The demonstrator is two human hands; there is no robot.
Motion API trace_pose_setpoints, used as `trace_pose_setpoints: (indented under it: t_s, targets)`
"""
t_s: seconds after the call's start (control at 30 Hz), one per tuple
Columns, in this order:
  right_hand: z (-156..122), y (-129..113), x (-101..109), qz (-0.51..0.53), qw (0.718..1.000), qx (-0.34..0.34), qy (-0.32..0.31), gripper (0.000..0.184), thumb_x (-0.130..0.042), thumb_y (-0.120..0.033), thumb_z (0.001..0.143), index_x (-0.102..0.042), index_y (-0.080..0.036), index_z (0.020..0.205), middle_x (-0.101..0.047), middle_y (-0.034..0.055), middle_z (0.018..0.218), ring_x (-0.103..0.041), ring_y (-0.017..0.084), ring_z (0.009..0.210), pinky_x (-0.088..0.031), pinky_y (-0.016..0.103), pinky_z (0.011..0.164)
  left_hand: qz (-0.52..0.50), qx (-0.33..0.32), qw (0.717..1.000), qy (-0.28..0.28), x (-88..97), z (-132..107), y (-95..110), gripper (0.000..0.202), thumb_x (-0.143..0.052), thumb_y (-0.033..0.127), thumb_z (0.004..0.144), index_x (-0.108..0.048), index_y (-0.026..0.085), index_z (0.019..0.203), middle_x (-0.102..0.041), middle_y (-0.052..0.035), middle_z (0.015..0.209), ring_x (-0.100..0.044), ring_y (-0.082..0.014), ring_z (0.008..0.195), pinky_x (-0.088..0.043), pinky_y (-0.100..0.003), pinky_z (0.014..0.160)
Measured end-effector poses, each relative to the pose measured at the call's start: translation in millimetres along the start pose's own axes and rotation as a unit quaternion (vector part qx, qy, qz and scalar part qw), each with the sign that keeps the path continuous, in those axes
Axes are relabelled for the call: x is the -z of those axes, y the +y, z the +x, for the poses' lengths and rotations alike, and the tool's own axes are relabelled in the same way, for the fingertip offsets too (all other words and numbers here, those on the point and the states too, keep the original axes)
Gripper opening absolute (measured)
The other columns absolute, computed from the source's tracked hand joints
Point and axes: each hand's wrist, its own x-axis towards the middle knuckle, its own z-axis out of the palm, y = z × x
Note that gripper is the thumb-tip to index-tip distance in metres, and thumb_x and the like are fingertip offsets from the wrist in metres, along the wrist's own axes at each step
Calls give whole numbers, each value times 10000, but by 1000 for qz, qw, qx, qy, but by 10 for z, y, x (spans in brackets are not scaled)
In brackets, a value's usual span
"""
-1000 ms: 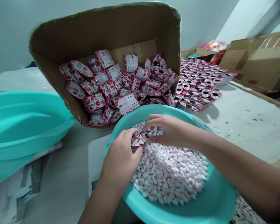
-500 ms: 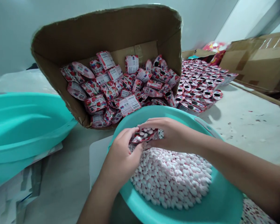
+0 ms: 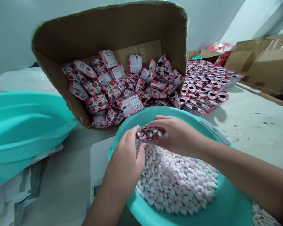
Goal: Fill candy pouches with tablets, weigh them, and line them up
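Note:
A teal basin (image 3: 217, 207) in front of me holds a heap of small pink and white candies (image 3: 176, 182). Over its far side my right hand (image 3: 176, 133) grips a small red strawberry-print container (image 3: 151, 133), held level with its opening up and a few candies on top. My left hand (image 3: 126, 160) rests on the candies with its fingertips at the container's left end, fingers curled. Behind the basin a tipped cardboard box (image 3: 108, 34) is full of the same red containers (image 3: 122, 84).
A second teal basin (image 3: 23, 125) lies at the left on white sheeting. Rows of several red containers (image 3: 202, 91) with dark oval openings stand at the right of the box. More cardboard boxes (image 3: 264, 62) are at the far right. A white board (image 3: 97, 163) lies under the near basin.
The container has been lifted out of the candies and turned level, opening up. My left hand has slid down beside it, and the view has shifted slightly.

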Motion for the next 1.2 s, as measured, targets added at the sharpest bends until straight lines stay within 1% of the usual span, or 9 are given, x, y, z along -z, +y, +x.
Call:
trace_pose_setpoints:
  t_s: [0.1, 0.4, 0.5, 0.6, 0.73, 0.9, 0.97, 1.07, 1.2]
  targets:
    - [9, 18, 29, 23, 1000, -4, -2, 208, -763, -278, 797, -721, -181, 976, -656, 40, 898, -583, 155, 778, -412, 256, 648, 11, -21, 1000, -14, -5, 4, 2, 387, -502, 177, 941, -551, 203, 1325, -574, -89, 1406, -548, -202, 1313, -474, -367, 1121]
    - [-28, 24, 18, 12, 1000, -5, 24, 202, -726, -215, 816, -702, -194, 1015, -642, 30, 938, -582, 153, 821, -420, 262, 665, 6, 2, 1000, 3, 21, 16, 27, 320, -521, 189, 940, -633, 247, 1234, -576, -57, 1415, -578, -211, 1284, -519, -373, 1076]
    - [-29, 55, 24, -4, 998, 12, 66, 226, -725, -195, 803, -696, -183, 1027, -643, 41, 947, -585, 176, 867, -437, 275, 699, -4, 1, 1000, 17, 14, 12, 30, 355, -538, 190, 934, -600, 262, 1276, -585, -50, 1403, -586, -208, 1273, -518, -382, 1078]
    - [-15, 106, 47, 7, 995, 24, 93, 213, -732, -197, 796, -695, -168, 1004, -640, 48, 925, -585, 176, 846, -450, 275, 700, -20, -9, 999, 36, -2, -3, 20, 391, -536, 188, 939, -560, 268, 1320, -598, -47, 1388, -611, -198, 1236, -520, -383, 1077]
    - [-2, 146, 75, 17, 995, 21, 100, 178, -730, -202, 797, -699, -165, 969, -624, 44, 882, -571, 158, 770, -444, 268, 650, -20, -23, 999, 37, -10, -3, 19, 391, -530, 171, 939, -565, 267, 1317, -606, -37, 1383, -604, -185, 1250, -520, -356, 1078]
    - [1, 123, 76, 20, 996, 14, 82, 147, -725, -193, 796, -699, -171, 939, -627, 47, 893, -584, 157, 774, -451, 265, 648, -8, -34, 999, 31, 8, 3, 48, 386, -508, 168, 944, -576, 270, 1310, -594, -37, 1405, -586, -188, 1282, -517, -358, 1082]
    - [3, 121, 72, 20, 997, 7, 77, 159, -733, -204, 794, -699, -170, 946, -630, 49, 895, -586, 158, 772, -454, 264, 643, -2, -25, 999, 33, 9, -7, 52, 387, -511, 187, 945, -573, 271, 1318, -566, -53, 1435, -572, -213, 1301, -516, -387, 1082]
    - [3, 139, 69, 16, 995, 3, 94, 189, -726, -239, 811, -694, -165, 982, -634, 57, 917, -596, 166, 804, -468, 269, 678, 5, 4, 999, 50, -9, -26, 26, 425, -539, 242, 939, -536, 285, 1361, -500, -70, 1492, -559, -248, 1314, -531, -420, 1059]
    - [7, 162, 82, 27, 993, -8, 117, 174, -673, -236, 830, -687, -165, 988, -640, 66, 942, -602, 168, 796, -465, 273, 663, -6, 16, 996, 84, -52, -32, -43, 515, -574, 297, 922, -453, 313, 1422, -451, -66, 1521, -533, -260, 1336, -534, -438, 1056]
